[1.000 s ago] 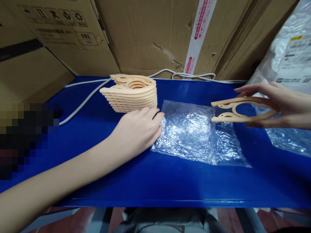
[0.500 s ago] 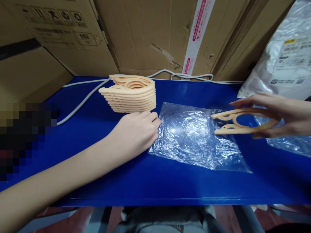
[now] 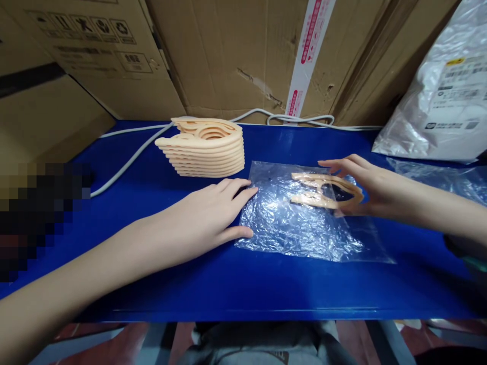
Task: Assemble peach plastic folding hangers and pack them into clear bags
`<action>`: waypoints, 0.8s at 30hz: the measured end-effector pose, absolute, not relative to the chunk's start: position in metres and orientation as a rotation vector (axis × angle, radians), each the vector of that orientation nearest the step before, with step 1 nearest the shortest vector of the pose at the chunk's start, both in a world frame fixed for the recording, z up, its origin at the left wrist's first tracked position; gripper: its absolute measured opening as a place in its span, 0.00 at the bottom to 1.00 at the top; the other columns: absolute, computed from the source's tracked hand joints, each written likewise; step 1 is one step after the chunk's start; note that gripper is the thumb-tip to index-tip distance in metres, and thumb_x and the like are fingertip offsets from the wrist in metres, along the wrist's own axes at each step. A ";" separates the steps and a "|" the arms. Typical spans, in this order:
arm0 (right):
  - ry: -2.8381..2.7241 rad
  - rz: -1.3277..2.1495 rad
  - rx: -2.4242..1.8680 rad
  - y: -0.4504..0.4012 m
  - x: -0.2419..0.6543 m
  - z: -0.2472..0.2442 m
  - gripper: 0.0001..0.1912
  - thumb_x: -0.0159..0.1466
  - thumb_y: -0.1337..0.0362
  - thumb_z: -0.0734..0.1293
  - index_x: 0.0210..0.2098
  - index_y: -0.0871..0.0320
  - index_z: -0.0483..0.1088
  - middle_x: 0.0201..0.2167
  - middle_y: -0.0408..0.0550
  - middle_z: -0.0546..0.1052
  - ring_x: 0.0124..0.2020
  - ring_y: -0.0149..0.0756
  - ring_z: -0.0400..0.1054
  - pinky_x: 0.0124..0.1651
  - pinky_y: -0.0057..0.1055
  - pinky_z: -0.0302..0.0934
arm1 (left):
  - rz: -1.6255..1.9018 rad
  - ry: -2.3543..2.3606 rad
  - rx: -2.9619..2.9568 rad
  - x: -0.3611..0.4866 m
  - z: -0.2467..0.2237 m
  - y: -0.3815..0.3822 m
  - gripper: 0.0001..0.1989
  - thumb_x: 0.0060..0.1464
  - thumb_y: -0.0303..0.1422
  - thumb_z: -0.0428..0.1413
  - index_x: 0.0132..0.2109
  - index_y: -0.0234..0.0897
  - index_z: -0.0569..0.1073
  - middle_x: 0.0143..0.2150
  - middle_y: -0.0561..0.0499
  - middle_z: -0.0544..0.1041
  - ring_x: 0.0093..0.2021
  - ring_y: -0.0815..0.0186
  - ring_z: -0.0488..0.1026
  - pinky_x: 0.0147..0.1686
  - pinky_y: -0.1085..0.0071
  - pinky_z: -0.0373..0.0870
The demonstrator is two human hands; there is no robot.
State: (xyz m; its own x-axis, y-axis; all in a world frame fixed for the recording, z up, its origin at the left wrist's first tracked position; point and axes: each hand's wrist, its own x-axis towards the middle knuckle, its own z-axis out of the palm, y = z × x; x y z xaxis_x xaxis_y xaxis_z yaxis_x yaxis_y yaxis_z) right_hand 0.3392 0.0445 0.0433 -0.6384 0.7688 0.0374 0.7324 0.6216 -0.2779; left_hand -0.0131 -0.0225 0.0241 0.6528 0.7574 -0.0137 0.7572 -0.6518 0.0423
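Note:
A clear plastic bag (image 3: 277, 230) lies flat on the blue table. My left hand (image 3: 224, 208) rests at its left edge, with fingers and thumb spread and the fingertips on the plastic. At the bag's right side, my right hand (image 3: 367, 187) holds the rounded end of a peach plastic folding hanger (image 3: 310, 200). The hanger's two prongs point left and lie inside the bag, showing through the film. Behind my left hand stands a neat stack of several matching folding hangers (image 3: 209, 152).
Cardboard boxes (image 3: 228, 61) line the back of the blue table (image 3: 243, 289). A white cable (image 3: 129, 165) runs along the rear and left. A labelled plastic package (image 3: 437, 111) stands at the right, with more clear plastic (image 3: 449, 180) in front of it.
My right hand has moved left, pushing the folding hanger from the bag's right end further inside. My left hand has opened from closed fingers at the bag's edge to spread fingers.

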 end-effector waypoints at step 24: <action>-2.478 0.534 -1.241 0.046 0.315 0.035 0.42 0.62 0.39 0.69 0.65 0.61 0.63 0.44 0.56 0.79 0.41 0.48 0.74 0.44 0.47 0.70 | -0.032 1.272 2.921 -0.005 0.020 -0.027 0.40 0.65 0.54 0.52 0.75 0.40 0.53 0.70 0.30 0.63 0.67 0.40 0.66 0.58 0.47 0.70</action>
